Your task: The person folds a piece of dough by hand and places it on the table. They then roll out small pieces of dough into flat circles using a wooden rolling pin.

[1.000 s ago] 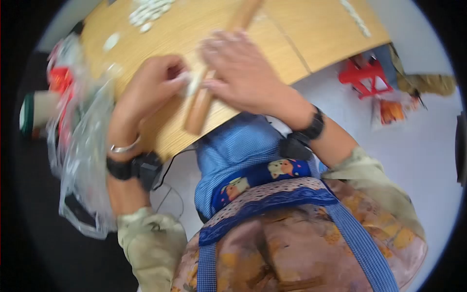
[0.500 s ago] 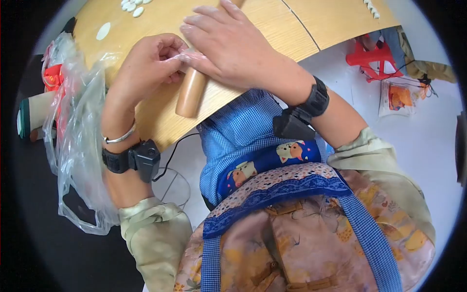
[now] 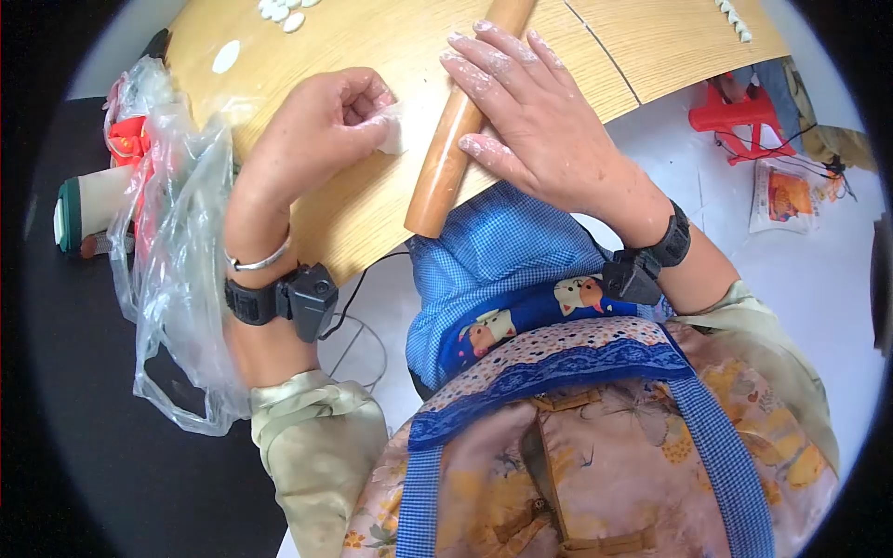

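Note:
My left hand (image 3: 326, 130) is closed, its curled fingers pinching the edge of a thin white piece of dough (image 3: 395, 130) over the table. Most of that dough is hidden behind the fingers. To its right a wooden rolling pin (image 3: 437, 177) lies at a slant, its near end sticking out past the table edge. Flat and stretched, the floury fingers of my right hand (image 3: 539, 121) rest across the pin, with the thumb beside it.
One flat white dough round (image 3: 226, 57) lies at the far left of the wooden table (image 3: 326, 209), near several small dough pieces (image 3: 279, 11). A row of small white shaped pieces (image 3: 733, 19) is at the far right. A plastic bag (image 3: 186, 251) hangs at the left edge.
The rolling pin and my right hand have shifted right, away from my left hand. My right fingers are spread wider, and the dough at my left fingertips shows more clearly.

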Tool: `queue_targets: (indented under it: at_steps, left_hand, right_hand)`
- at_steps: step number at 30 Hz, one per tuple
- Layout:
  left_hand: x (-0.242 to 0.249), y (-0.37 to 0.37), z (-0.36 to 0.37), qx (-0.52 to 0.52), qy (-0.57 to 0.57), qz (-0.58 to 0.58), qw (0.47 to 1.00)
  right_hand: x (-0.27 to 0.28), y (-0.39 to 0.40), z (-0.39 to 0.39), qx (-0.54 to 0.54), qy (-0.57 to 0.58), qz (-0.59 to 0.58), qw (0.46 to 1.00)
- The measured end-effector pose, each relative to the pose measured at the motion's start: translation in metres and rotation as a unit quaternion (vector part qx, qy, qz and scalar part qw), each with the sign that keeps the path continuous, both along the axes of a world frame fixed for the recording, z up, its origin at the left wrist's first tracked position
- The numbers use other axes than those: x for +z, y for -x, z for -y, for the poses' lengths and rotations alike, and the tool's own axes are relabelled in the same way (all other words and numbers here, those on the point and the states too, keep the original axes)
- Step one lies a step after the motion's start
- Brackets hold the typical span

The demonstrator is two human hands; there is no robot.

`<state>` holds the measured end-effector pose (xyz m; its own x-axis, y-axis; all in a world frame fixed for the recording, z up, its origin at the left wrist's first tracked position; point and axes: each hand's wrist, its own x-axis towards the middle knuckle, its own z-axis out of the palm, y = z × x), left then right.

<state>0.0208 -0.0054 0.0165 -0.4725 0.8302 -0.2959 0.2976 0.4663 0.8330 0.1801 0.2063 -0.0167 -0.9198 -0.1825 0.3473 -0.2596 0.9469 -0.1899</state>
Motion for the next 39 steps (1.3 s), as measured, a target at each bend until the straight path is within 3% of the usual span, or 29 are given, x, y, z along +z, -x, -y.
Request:
queue_targets:
  at_steps: [5, 9, 11, 23, 30, 32, 35, 39]
  left_hand:
    - [0.004, -0.012, -0.008, 0.007, -0.008, -0.137, 0.991]
    - [-0.007, -0.004, -0.005, 0.046, -0.058, -0.106, 0.992]
    - [-0.006, -0.001, -0.003, 0.068, -0.075, -0.001, 0.995]
    - [0.005, -0.010, -0.005, 0.125, -0.031, 0.011, 0.992]
    - [0.000, -0.012, -0.006, 0.129, -0.041, 0.009, 0.991]
    - [-0.014, -0.004, -0.005, 0.043, -0.049, -0.067, 0.996]
    - [-0.011, -0.005, -0.009, 0.025, -0.032, -0.123, 0.992]
    - [-0.008, -0.006, -0.008, 0.069, -0.057, -0.112, 0.990]
  right_hand:
    - [-0.002, 0.004, 0.003, -0.005, -0.004, -0.024, 1.000]
    - [-0.002, 0.006, 0.004, -0.002, -0.002, -0.029, 1.000]
    - [-0.003, 0.007, 0.005, -0.001, -0.005, -0.033, 0.999]
    - [-0.008, 0.049, 0.027, 0.009, 0.004, -0.094, 0.995]
    - [-0.007, 0.046, 0.027, 0.003, 0.002, -0.080, 0.997]
    - [-0.005, 0.030, 0.019, -0.004, 0.006, -0.047, 0.999]
    - [-0.001, 0.011, 0.009, -0.011, -0.007, -0.028, 1.000]
    - [-0.001, 0.003, 0.005, -0.017, 0.003, -0.019, 1.000]
